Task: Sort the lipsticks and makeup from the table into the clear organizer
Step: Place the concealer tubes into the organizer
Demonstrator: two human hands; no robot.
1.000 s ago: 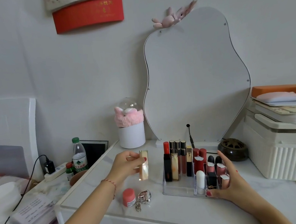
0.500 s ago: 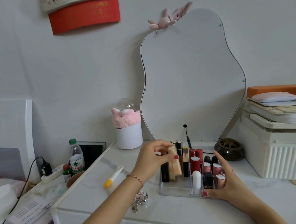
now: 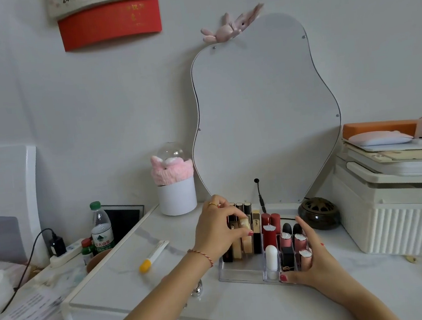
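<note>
The clear organizer point(image 3: 241, 273) stands on the white table point(image 3: 244, 303) in front of the mirror, with several lipsticks and tubes upright in it. My left hand point(image 3: 218, 232) is over its left rear part, fingers closed on a gold lipstick point(image 3: 246, 236) that stands among the others in the back row. My right hand point(image 3: 310, 261) cups the organizer's right front corner, thumb on the front wall. A white pen-like tube with a yellow cap point(image 3: 153, 255) lies on the table to the left. A silver keyring point(image 3: 197, 289) peeks out beneath my left forearm.
A wavy mirror point(image 3: 265, 116) leans on the wall behind. A white cup with a pink headband point(image 3: 176, 189) stands at back left, a dark round burner point(image 3: 318, 212) at back right, a white ribbed box point(image 3: 396, 219) with stacked items to the right. Bottles point(image 3: 101, 227) and a power strip point(image 3: 67, 253) stand on the lower left surface.
My left hand carried the gold lipstick from the table's left side rightward into the organizer's back row. The camera shifted, and the yellow-capped tube came into view. My right hand stayed on the organizer.
</note>
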